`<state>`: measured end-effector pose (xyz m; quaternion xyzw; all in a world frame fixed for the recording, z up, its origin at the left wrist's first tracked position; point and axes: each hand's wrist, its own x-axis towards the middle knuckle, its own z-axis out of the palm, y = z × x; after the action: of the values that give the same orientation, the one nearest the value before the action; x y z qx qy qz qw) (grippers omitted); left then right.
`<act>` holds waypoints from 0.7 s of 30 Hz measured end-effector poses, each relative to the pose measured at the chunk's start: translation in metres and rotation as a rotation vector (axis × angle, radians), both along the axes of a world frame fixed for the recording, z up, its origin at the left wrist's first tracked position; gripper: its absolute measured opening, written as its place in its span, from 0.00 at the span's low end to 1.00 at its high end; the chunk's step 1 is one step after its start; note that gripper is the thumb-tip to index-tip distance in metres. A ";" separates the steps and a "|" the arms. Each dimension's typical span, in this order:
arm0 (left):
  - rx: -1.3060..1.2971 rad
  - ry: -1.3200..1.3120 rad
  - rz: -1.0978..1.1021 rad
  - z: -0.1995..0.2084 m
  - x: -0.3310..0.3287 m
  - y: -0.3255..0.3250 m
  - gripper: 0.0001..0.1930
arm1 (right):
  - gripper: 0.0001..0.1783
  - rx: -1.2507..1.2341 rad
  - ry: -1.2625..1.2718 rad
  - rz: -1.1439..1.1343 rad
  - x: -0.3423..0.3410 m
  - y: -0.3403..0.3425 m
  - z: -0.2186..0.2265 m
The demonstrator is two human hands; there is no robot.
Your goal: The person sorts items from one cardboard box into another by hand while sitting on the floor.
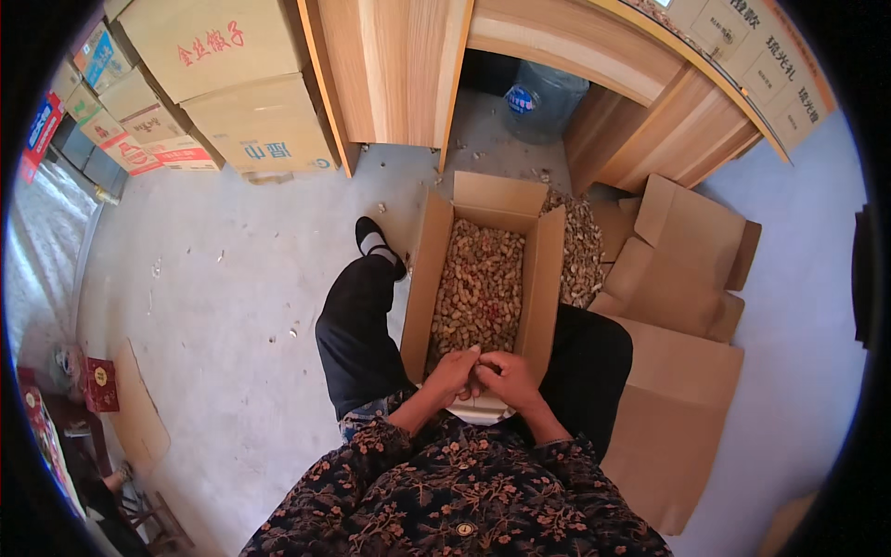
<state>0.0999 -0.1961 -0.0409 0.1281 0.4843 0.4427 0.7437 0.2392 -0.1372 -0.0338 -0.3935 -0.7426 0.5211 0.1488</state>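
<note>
An open cardboard box [418, 306] stands between my knees, its flaps up. Unshelled peanuts [478, 288] lie in it, a few of them reddish. My left hand [452, 374] and my right hand [510, 379] meet over the box's near end. The fingers of both are closed and pressed together at the tips. Whatever they pinch is too small and too covered to make out. Just below the hands, part of a white container [483, 408] shows near my lap; its inside is mostly hidden.
Right of the box, a heap of peanut shells or peanuts [577, 251] lies beside flattened cardboard [677, 260]. Ahead is a wooden desk [557, 42] with a large blue water bottle [546, 102] under it. Stacked cartons [213, 56] stand at far left. Bits of shell dot the floor [223, 306].
</note>
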 end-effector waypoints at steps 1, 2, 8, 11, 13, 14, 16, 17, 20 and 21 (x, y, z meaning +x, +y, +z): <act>-0.005 -0.006 -0.007 0.001 0.000 0.003 0.20 | 0.13 -0.005 -0.006 -0.007 0.002 -0.001 -0.001; -0.015 -0.026 0.005 0.003 0.000 0.005 0.19 | 0.11 -0.169 0.067 -0.085 0.004 -0.002 0.000; 0.005 -0.013 0.109 -0.005 0.000 0.009 0.11 | 0.10 -0.477 0.172 -0.261 0.012 0.002 0.010; 0.039 -0.025 0.128 -0.004 0.000 0.008 0.08 | 0.10 -0.512 0.209 -0.281 0.012 0.004 0.011; 0.053 -0.018 0.141 -0.001 0.000 0.008 0.07 | 0.10 -0.541 0.223 -0.282 0.012 0.005 0.011; 0.065 -0.002 0.148 0.001 0.000 0.007 0.06 | 0.10 -0.534 0.243 -0.290 0.012 0.005 0.009; 0.075 0.021 0.157 0.004 0.000 0.005 0.06 | 0.09 -0.530 0.268 -0.295 0.011 0.005 0.006; 0.105 0.045 0.155 0.005 0.001 0.004 0.06 | 0.09 -0.534 0.253 -0.297 0.011 0.005 0.005; 0.129 0.079 0.154 0.006 0.001 0.003 0.05 | 0.09 -0.560 0.250 -0.293 0.011 0.005 0.001; 0.125 0.082 0.156 0.006 0.001 0.003 0.05 | 0.09 -0.579 0.254 -0.287 0.012 0.006 0.001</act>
<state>0.1006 -0.1928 -0.0344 0.1542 0.4943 0.5228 0.6772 0.2507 -0.1312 -0.0332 -0.4516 -0.4765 0.7290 0.1939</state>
